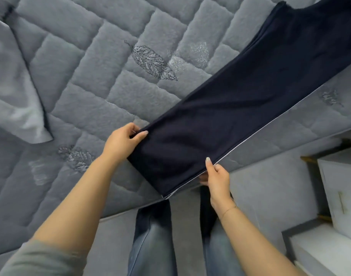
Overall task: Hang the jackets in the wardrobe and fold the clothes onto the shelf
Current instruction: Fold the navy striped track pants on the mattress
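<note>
While I am standing at the edge of the bed, I am holding the near end of a pair of dark navy trousers that is lying stretched out diagonally across the grey quilted cover, its far end running off toward the upper right. My left hand is pinching the left corner of the hem, thumb on top and fingers curled beneath the cloth. My right hand is gripping the right edge, along the thin pale stripe of the side seam, with the thumb over the fabric and the fingers tucked under it. Both hands are closed on the garment; neither is free. The hem is hanging just past the mattress edge, above my knees in blue jeans.

I am judging the cloth to be soft, light and limp, with no stiffness of its own, so it should sag wherever it is unsupported. Taking it by the two hem corners, as I am doing, looks the sound hold for carrying this end over to the waistband in a clean fold. A grey garment is lying well apart at the left, and white drawers are standing near my right.
</note>
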`<action>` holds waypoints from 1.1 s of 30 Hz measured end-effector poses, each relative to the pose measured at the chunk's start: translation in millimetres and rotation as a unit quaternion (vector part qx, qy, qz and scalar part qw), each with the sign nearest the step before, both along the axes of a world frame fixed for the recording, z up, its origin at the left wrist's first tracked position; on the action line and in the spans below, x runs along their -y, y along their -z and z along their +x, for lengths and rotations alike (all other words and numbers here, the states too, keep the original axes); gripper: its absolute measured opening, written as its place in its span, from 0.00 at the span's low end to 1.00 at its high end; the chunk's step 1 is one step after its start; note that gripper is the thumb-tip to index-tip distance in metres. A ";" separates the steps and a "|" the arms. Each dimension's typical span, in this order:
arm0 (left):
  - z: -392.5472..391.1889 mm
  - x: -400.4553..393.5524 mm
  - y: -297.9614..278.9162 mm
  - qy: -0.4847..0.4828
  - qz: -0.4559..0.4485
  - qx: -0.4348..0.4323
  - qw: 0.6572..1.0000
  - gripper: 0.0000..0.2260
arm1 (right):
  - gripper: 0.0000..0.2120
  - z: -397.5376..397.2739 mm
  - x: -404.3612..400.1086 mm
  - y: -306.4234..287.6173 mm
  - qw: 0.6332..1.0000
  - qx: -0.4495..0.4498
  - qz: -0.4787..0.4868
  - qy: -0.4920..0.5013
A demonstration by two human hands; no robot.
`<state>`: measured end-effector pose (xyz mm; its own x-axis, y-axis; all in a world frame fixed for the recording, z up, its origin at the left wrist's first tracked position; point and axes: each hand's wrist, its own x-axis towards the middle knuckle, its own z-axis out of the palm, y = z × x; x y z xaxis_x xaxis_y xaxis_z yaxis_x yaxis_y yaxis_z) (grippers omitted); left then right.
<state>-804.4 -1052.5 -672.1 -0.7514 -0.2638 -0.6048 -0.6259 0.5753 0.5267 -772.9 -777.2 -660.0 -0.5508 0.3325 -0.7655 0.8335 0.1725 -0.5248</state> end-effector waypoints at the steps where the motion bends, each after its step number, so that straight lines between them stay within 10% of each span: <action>1: 5.7 -1.6 4.2 0.027 -0.006 0.026 0.999 0.11 | 0.17 6.0 3.0 1.8 1.000 0.017 -0.006 0.021; 8: 35.9 -4.4 7.0 -0.013 -0.095 -0.087 0.992 0.12 | 0.22 54.4 47.6 0.6 0.995 0.074 -0.059 0.028; 13: 38.8 0.7 6.4 0.032 -0.009 -0.005 0.999 0.15 | 0.06 72.8 64.9 1.2 0.978 0.074 -0.169 0.100; 20: 32.7 1.5 -36.4 -0.190 0.224 0.031 0.955 0.10 | 0.24 75.5 63.6 -49.1 0.952 0.022 -0.162 0.258; 25: 6.3 -20.4 -90.9 -0.195 0.327 -0.046 0.924 0.11 | 0.10 48.2 39.7 -100.8 0.943 -0.101 -0.217 0.230; 33: -119.7 -120.4 -160.7 -0.188 0.466 -0.069 0.862 0.12 | 0.17 -43.2 -54.5 -124.1 0.935 -0.217 -0.235 0.154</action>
<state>-924.1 -932.1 -511.4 -0.8008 0.0482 -0.5970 -0.5701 -0.3670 0.7351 -816.2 -722.7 -535.9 -0.7766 0.2095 -0.5941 0.4967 -0.3764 -0.7820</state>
